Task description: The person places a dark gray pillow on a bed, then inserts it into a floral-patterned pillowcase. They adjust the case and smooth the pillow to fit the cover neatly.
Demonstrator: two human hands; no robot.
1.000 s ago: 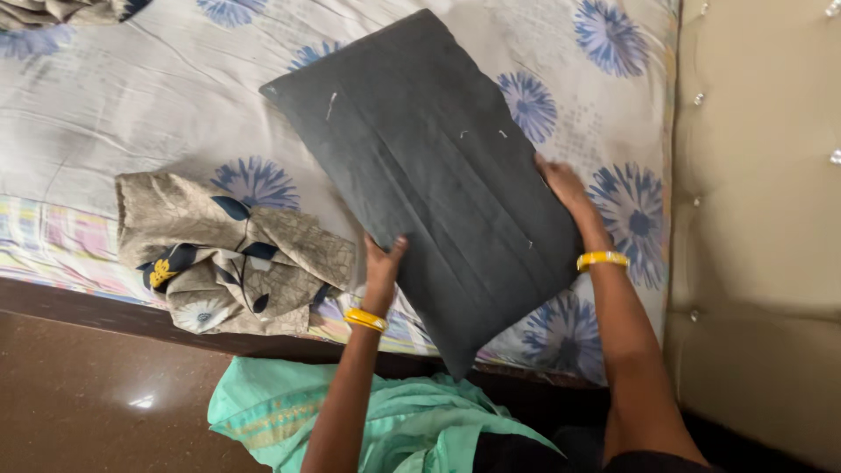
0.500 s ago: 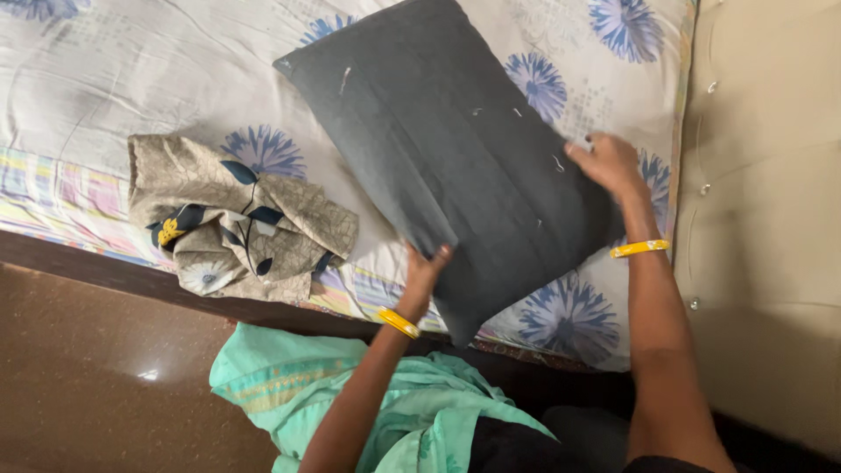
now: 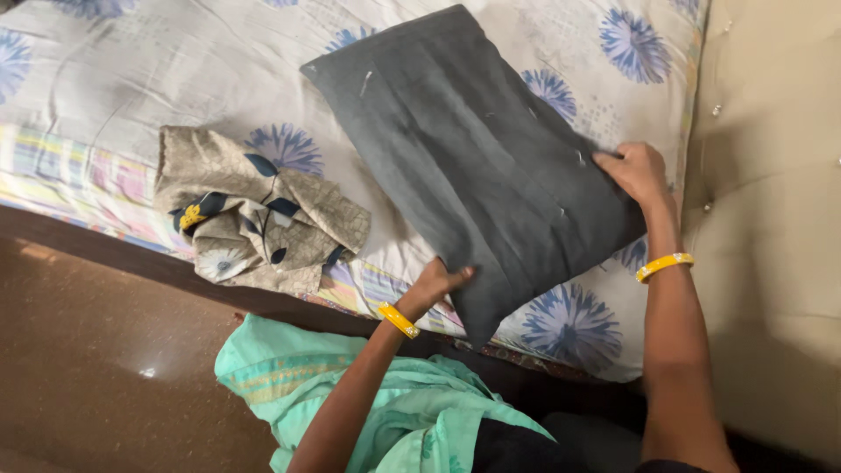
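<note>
A dark grey pillow lies tilted on the flowered bed sheet, one corner hanging over the bed's near edge. My left hand grips its lower edge near that corner. My right hand holds the pillow's right edge, fingers curled on the fabric. Both wrists wear yellow bangles.
A crumpled beige pillow cover with dark leaves lies on the bed to the left of the pillow. A padded beige headboard stands on the right. The dark wooden bed frame borders a brown glossy floor. My green garment hangs below.
My left hand has slid right along the pillow's lower edge toward its corner. My right hand has moved up and right along the right edge. The pillow has shifted slightly.
</note>
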